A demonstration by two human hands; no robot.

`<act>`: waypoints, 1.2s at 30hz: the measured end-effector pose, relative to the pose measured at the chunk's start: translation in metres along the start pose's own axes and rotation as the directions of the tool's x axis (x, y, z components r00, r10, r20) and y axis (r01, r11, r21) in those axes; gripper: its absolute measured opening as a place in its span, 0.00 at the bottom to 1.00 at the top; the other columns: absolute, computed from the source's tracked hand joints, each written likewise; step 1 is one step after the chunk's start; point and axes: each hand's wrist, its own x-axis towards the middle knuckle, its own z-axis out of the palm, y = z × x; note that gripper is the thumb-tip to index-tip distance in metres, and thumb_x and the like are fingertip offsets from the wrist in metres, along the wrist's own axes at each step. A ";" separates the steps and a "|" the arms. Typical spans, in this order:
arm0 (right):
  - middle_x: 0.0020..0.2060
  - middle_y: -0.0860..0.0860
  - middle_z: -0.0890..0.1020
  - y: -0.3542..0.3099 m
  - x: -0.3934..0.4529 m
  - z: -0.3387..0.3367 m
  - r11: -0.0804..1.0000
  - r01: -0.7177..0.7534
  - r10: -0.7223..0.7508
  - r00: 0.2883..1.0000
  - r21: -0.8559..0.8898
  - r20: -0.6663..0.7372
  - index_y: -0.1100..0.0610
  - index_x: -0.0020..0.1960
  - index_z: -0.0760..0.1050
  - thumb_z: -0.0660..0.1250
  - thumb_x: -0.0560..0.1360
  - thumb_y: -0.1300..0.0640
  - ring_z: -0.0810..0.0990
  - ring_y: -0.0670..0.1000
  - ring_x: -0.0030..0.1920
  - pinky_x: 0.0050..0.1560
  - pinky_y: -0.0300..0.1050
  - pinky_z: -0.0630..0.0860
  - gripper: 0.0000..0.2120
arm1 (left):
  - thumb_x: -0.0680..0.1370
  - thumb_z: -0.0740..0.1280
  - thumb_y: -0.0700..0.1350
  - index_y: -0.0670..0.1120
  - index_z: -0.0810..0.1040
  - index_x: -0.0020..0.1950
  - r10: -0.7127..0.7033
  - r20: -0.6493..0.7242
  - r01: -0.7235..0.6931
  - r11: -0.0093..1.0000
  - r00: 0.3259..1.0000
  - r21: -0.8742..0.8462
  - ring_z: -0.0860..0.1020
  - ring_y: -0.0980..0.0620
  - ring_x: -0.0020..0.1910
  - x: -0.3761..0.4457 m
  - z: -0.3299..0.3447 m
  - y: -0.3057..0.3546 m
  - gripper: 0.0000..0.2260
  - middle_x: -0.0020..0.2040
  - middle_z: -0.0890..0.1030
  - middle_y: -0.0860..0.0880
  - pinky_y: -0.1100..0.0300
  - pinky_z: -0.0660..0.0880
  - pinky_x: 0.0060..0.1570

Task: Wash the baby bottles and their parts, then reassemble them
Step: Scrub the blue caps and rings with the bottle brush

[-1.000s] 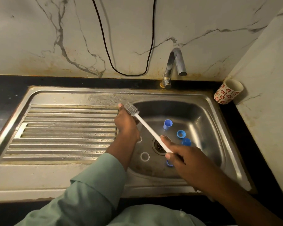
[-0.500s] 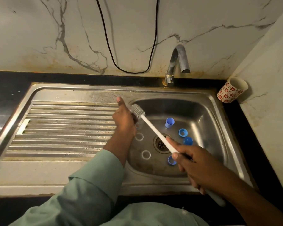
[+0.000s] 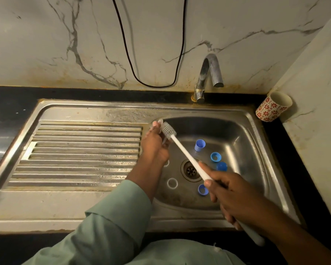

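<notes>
Two hands working: right hand (image 3: 235, 196) is gripping the long white bottle brush (image 3: 187, 155), left hand (image 3: 155, 144) is curling round something clear, possibly a bottle, over the steel sink (image 3: 243, 134); no writing legible.

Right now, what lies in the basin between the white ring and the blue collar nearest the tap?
In the head view, the drain, crossed by the brush handle, lies between white ring and blue collar.

Four blue caps (image 3: 200, 145), two white rings (image 3: 172, 183).
</notes>
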 end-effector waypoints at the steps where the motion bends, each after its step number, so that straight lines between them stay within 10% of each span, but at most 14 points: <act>1: 0.33 0.47 0.78 0.000 0.001 0.002 1.000 0.002 -0.002 1.000 0.004 0.000 0.26 0.58 0.69 0.60 0.80 0.51 0.71 0.46 0.22 0.23 0.41 0.71 0.18 | 0.82 0.66 0.44 0.46 0.80 0.49 -0.004 -0.006 0.003 1.000 1.000 -0.009 0.80 0.50 0.45 0.000 0.002 0.000 0.05 0.47 0.82 0.46 0.56 0.77 0.42; 8: 0.26 0.44 0.76 0.012 0.003 0.017 0.965 0.084 -0.097 0.994 -0.250 -0.040 0.34 0.69 0.66 0.59 0.81 0.52 0.71 0.40 0.24 0.26 0.33 0.69 0.20 | 0.82 0.66 0.42 0.38 0.78 0.65 -0.097 -0.146 0.071 0.983 0.985 -0.170 0.81 0.45 0.60 -0.006 0.008 -0.001 0.13 0.61 0.81 0.42 0.48 0.78 0.61; 12: 0.33 0.49 0.79 0.008 0.014 0.021 0.936 0.116 -0.160 0.981 -0.331 -0.108 0.40 0.73 0.63 0.59 0.81 0.54 0.73 0.40 0.29 0.31 0.30 0.69 0.22 | 0.82 0.67 0.42 0.44 0.81 0.50 -0.089 -0.145 0.077 0.993 0.985 -0.085 0.81 0.51 0.40 -0.010 0.011 -0.011 0.04 0.48 0.83 0.44 0.58 0.79 0.40; 17: 0.31 0.45 0.75 0.011 0.003 0.021 0.914 0.170 -0.206 0.977 -0.368 -0.060 0.39 0.74 0.59 0.59 0.81 0.56 0.74 0.38 0.30 0.32 0.33 0.71 0.24 | 0.81 0.69 0.44 0.37 0.79 0.62 -0.062 -0.166 0.049 0.996 0.984 -0.081 0.83 0.43 0.57 -0.004 0.012 -0.004 0.14 0.57 0.83 0.39 0.49 0.80 0.59; 23: 0.32 0.41 0.72 0.010 0.014 0.017 0.903 0.168 -0.226 0.969 -0.395 -0.104 0.40 0.74 0.60 0.59 0.81 0.56 0.72 0.38 0.31 0.37 0.30 0.69 0.24 | 0.82 0.67 0.44 0.43 0.80 0.51 -0.043 -0.126 0.047 0.998 0.991 0.031 0.81 0.50 0.40 -0.004 0.008 -0.012 0.05 0.45 0.83 0.44 0.58 0.79 0.38; 36: 0.30 0.43 0.69 0.000 0.013 0.015 0.863 0.120 -0.164 0.985 -0.491 -0.047 0.38 0.75 0.58 0.57 0.82 0.52 0.70 0.41 0.29 0.32 0.31 0.67 0.24 | 0.84 0.63 0.46 0.42 0.77 0.67 -0.099 -0.066 0.092 0.991 0.993 -0.099 0.80 0.48 0.52 0.002 0.006 -0.004 0.14 0.56 0.81 0.43 0.53 0.78 0.55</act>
